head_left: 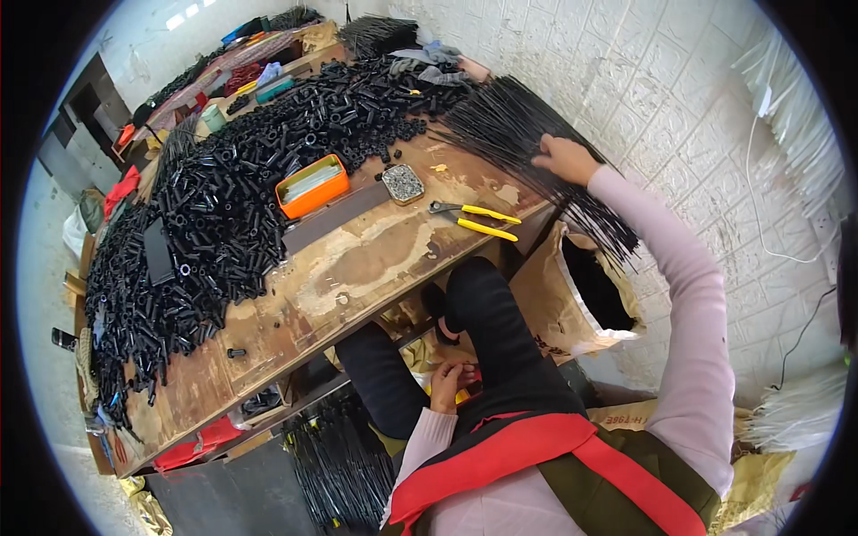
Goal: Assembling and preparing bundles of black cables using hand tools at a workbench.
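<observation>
My right hand (569,161) is at the far right of the bench, over a fanned pile of thin black rods (509,116). Its thumb and forefinger are apart, and I see nothing held between them. Low in front of my lap, my left hand (450,384) is closed with its fingertips together; what they hold, if anything, is too small to tell. Yellow-handled pliers (478,220) lie with handles spread at the bench's front edge. A small square tin (403,184) of little metal pieces stands near an orange box (312,186) holding pale strips.
A large heap of black tubular parts (232,188) covers the back and left of the wooden bench (357,259). Below its right end stands an open sack (581,286). Black rods (340,473) lie under the bench. The white wall (626,71) rises at right.
</observation>
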A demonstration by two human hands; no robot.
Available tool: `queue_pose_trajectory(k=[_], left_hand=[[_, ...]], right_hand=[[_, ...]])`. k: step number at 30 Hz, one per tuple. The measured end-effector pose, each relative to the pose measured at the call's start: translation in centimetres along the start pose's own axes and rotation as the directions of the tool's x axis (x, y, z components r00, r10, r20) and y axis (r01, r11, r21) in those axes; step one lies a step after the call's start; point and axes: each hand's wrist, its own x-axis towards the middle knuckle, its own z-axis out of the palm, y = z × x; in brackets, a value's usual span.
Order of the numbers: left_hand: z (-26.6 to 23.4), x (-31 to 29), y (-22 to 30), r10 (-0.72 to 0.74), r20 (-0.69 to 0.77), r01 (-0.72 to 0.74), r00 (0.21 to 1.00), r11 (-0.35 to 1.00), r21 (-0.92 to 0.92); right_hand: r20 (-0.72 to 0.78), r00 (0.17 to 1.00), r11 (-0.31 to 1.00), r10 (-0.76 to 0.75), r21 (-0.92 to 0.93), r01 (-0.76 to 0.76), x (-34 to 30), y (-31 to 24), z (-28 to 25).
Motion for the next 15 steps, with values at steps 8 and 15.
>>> queue_pose_trajectory(k=[8,15], left_hand=[[0.1,-0.9,-0.5,-0.013,0.062,0.018,0.998,0.997,-0.078],[-1.3,-0.6,-0.9,-0.003,0.025,0.007,1.0,0.988,-0.154]], right_hand=[[-0.196,0.971,0.938,0.135,-0.289,-0.189,-4.5,-1.9,6.3],[-0.155,0.98,0.986,0.128,-0.087,-0.142,-1.8,0.6,4.3]])
